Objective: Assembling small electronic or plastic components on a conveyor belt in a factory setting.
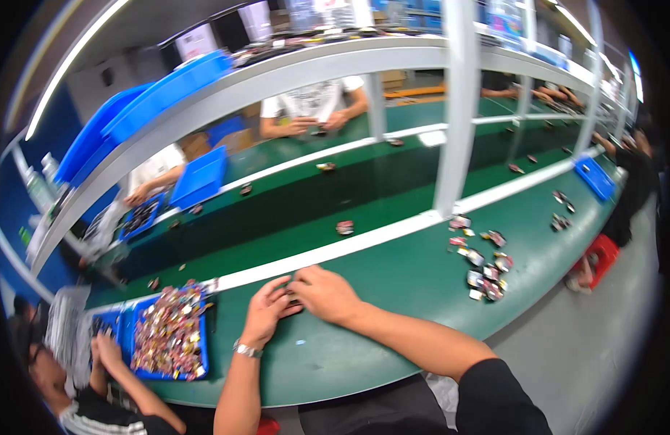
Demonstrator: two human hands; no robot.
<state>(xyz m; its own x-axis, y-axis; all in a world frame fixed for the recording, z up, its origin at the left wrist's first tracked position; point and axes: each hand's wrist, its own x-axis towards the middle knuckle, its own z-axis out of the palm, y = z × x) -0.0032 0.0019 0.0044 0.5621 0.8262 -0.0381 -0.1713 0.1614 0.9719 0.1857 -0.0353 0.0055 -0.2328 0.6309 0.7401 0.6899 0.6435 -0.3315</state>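
Both hands meet over the green tabletop, close to the white rail that edges the conveyor. My left hand, with a metal watch at the wrist, has its fingers curled around a small dark item, mostly hidden. From the right, my right hand closes its fingertips on the same spot. What the fingers hold is too covered to name. To the left of my hands stands a blue tray heaped with small red, yellow and silver parts. Off to the right lies a loose group of small dark-and-silver pieces.
Past the rail, a dark green conveyor belt carries scattered small parts. A white post rises from the rail and supports an overhead shelf. A co-worker's hands work at the near left; others sit across the belt. A blue tray lies far right.
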